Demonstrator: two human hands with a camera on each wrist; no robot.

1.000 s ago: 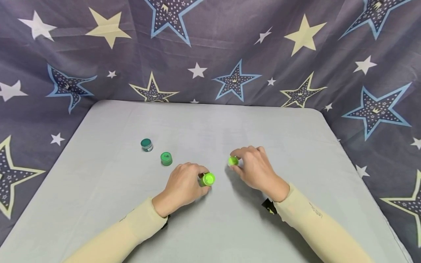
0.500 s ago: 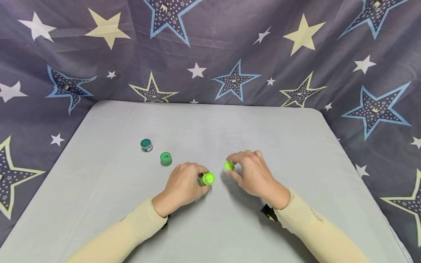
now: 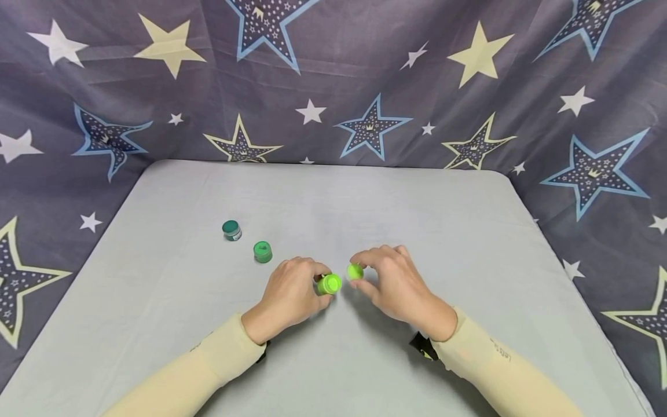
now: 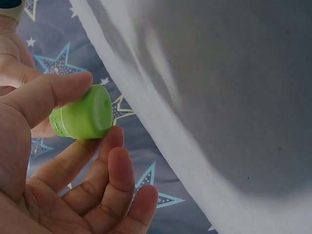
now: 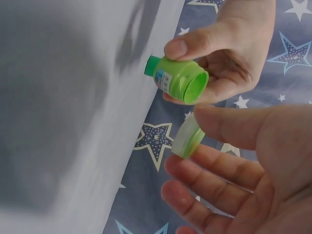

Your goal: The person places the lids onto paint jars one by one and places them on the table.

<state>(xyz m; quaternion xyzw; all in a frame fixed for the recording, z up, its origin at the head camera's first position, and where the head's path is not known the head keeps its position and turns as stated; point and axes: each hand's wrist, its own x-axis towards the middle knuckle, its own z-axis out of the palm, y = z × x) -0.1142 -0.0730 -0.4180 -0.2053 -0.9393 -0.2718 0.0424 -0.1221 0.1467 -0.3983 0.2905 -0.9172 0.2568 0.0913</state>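
A small lime-green paint jar (image 3: pixel 329 284) is pinched between the thumb and fingers of my left hand (image 3: pixel 293 292). Its uncapped mouth faces my right hand, and the right wrist view shows a label on its side (image 5: pixel 164 81). My right hand (image 3: pixel 398 284) pinches the jar's round lid (image 3: pixel 355 271), whitish outside with green on its inner face (image 5: pixel 194 142). The lid is a short gap away from the jar's mouth. The left wrist view shows the jar's base (image 4: pixel 103 109) between thumb and fingers.
Two closed jars stand on the pale cloth-covered table (image 3: pixel 333 208) to the left: a dark teal one (image 3: pixel 231 230) and a mid-green one (image 3: pixel 263 252) nearer my left hand. A star-patterned curtain (image 3: pixel 333 87) rises behind the table.
My right hand has moved left and toward me with the lid, narrowing the gap to the jar. My left hand keeps the jar nearly still.
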